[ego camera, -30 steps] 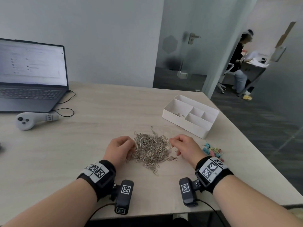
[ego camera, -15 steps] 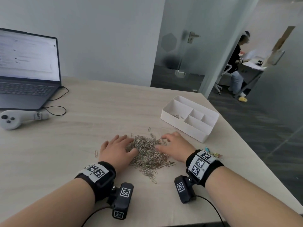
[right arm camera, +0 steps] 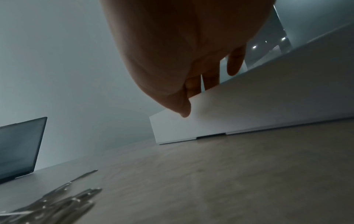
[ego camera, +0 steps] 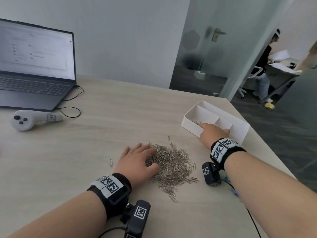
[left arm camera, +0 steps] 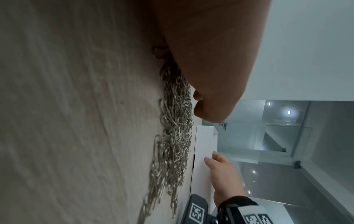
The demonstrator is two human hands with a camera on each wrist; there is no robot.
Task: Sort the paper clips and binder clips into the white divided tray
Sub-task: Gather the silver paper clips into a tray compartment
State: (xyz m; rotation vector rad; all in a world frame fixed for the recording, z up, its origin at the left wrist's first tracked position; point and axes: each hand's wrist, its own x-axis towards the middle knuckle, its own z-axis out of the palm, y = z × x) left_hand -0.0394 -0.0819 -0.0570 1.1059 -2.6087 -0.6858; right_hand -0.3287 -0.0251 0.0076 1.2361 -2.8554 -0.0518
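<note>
Left hand [ego camera: 137, 161]: lies flat, fingers spread and straight, on the left edge of the paper clips pile [ego camera: 171, 166]; it grips nothing; the thumb presses into the heap

Right hand [ego camera: 213, 134]: reaches over the near wall of the white divided tray [ego camera: 240, 133], fingers hanging loosely down past the rim; the thumb shows outside the wall in the right wrist view; whether the fingertips hold any clip I cannot tell

Paper clips pile: between the 2 hands, touching the left one, just short of the tray; 1 stray clip [ego camera: 111, 163] lies left of the left hand

Tray: under the right hand's fingers; a few clips [ego camera: 198, 123] lie in the compartment just left of those fingers

Binder clips [ego camera: 234, 192]: coloured bits under the right forearm, mostly hidden

Table [ego camera: 120, 117]: pale wood, under everything
</note>
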